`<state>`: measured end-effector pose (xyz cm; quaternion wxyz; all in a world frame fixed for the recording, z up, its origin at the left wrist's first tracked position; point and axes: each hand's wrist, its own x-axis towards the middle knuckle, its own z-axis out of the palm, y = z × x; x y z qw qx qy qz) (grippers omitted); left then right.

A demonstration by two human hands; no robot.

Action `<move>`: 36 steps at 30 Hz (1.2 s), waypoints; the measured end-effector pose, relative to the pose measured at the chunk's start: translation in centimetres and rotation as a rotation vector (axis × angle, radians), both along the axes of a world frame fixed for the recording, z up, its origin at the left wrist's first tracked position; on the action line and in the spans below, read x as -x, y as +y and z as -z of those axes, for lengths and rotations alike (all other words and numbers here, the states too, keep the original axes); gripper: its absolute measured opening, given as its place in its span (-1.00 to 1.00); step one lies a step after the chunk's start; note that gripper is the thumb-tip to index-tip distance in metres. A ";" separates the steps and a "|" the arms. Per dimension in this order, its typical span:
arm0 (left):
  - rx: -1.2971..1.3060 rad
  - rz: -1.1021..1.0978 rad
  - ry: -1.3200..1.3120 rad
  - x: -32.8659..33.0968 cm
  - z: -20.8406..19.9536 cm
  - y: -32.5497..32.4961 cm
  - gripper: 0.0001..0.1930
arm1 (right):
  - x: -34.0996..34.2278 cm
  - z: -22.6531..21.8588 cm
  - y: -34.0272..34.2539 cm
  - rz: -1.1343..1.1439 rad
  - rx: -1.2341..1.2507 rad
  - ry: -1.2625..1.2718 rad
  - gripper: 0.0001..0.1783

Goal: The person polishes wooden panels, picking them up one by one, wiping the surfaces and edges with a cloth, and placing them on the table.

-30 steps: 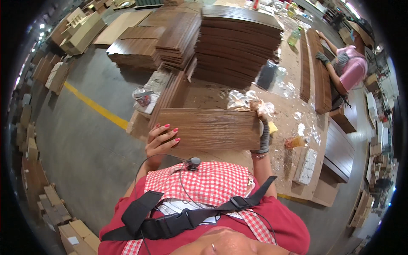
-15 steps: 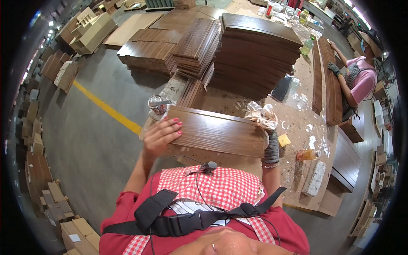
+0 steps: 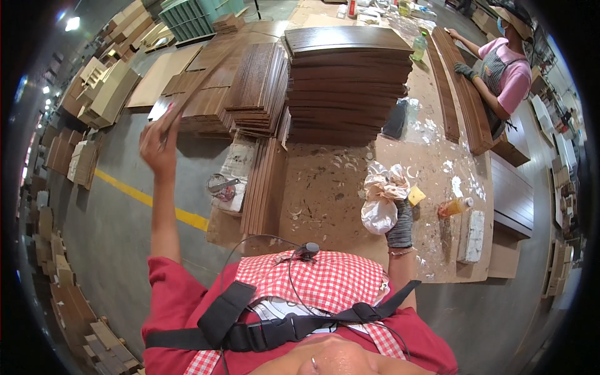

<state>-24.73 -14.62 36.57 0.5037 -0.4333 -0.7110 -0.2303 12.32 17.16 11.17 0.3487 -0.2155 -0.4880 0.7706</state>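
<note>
My left hand is raised at the left, its fingers closed on the near end of a brown wood-grain board. The board is seen nearly edge-on, slanting up and away over the low panel stacks. My right hand, in a grey glove, holds a crumpled whitish rag above the stained worktable. The rag hides most of its fingers. Beside the rag lies a yellow sponge-like block. Several narrow boards stand side by side on the table between my hands.
A tall stack of brown panels rises ahead, with a lower stack to its left. A cup sits at the left table edge. An amber bottle and a white-smeared block are at right. A co-worker handles long boards.
The board lying in front of me has been lifted away to the far left by my left hand. My right hand still holds the rag, now off the board.
</note>
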 end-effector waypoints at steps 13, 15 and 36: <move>0.337 0.289 0.005 7.8 5.3 14.6 -0.72 | -3.8 2.3 -1.2 0.082 0.139 0.082 -0.60; 0.366 0.316 -0.014 7.8 6.5 14.9 -0.70 | -4.5 2.1 -0.9 0.118 0.163 0.131 -0.59; 0.314 0.023 -1.094 -17.6 11.1 0.3 -0.69 | -5.0 1.7 1.5 -0.041 0.833 0.478 -0.47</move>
